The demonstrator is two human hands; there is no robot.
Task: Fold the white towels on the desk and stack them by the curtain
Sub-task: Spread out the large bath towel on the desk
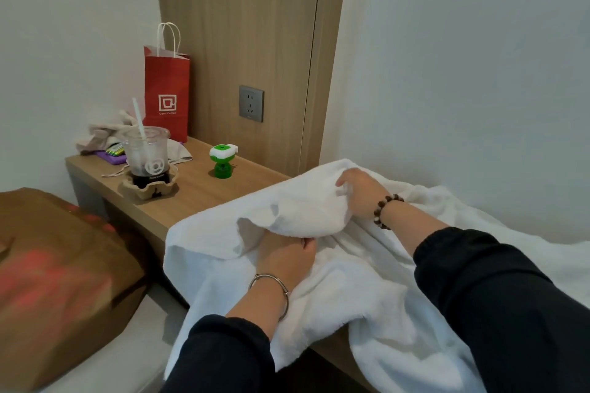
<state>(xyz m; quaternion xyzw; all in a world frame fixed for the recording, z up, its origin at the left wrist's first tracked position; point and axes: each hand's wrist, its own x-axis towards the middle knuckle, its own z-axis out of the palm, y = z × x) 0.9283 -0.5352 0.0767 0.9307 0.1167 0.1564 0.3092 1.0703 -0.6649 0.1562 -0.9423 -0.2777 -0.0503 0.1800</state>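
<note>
Gripping white towel (367, 290) on bench (198, 193) right of coffee cup (146, 151), left hand (284, 257) fingers pinching fold nearer cup, right hand (362, 193) fingers clutching bunch farther from cup.

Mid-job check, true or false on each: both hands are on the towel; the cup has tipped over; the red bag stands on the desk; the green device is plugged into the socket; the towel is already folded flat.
1. Both hands hold the towel. True: the left hand and right hand grip the white towel.
2. The cup has tipped over. False: the cup stands upright in a cardboard holder.
3. The red paper bag stands on the desk. True.
4. The green device is plugged in. False: the green device stands on the desk; the socket is empty.
5. The towel is folded flat. False: it lies rumpled, hanging over the desk edge.
</note>
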